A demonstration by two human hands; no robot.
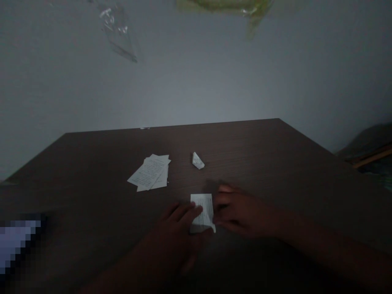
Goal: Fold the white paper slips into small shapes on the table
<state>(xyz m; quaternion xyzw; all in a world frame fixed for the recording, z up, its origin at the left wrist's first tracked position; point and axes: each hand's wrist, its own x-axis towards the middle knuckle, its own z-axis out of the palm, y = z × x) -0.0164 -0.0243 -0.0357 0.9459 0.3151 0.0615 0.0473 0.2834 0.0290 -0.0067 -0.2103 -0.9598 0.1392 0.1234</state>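
left hand (174,234) flat on folded paper (203,206)

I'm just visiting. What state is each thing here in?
Left hand: flat, fingers on the paper.
Right hand: fingers curled at the paper's right edge.
Folded printed paper: lying folded under both hands.
Loose printed sheets: overlapping, lying flat.
Small folded paper piece: wedge-shaped, lying apart.
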